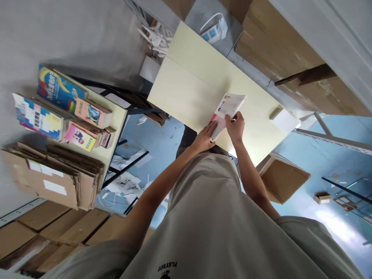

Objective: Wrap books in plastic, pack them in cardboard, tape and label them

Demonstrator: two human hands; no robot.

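Note:
A thin white book (232, 104) with a pink-red patch on its cover lies tilted over the pale yellow tabletop (186, 73), near the edge closest to my body. My left hand (205, 138) grips its lower left corner, fingers over the cover and thumb by the bottom edge. On the opposite side, my right hand (236, 126) pinches the book's right edge between thumb and curled fingers. Whether the book rests on the table or is slightly raised, I cannot tell.
A small white box (285, 119) sits at the table's right end. A power strip (213, 34) lies past the far edge. Stacked books (61, 93) and flattened cartons (58, 178) stand on the left. Large cardboard boxes (285, 42) are at upper right; an open carton (283, 180) stands below.

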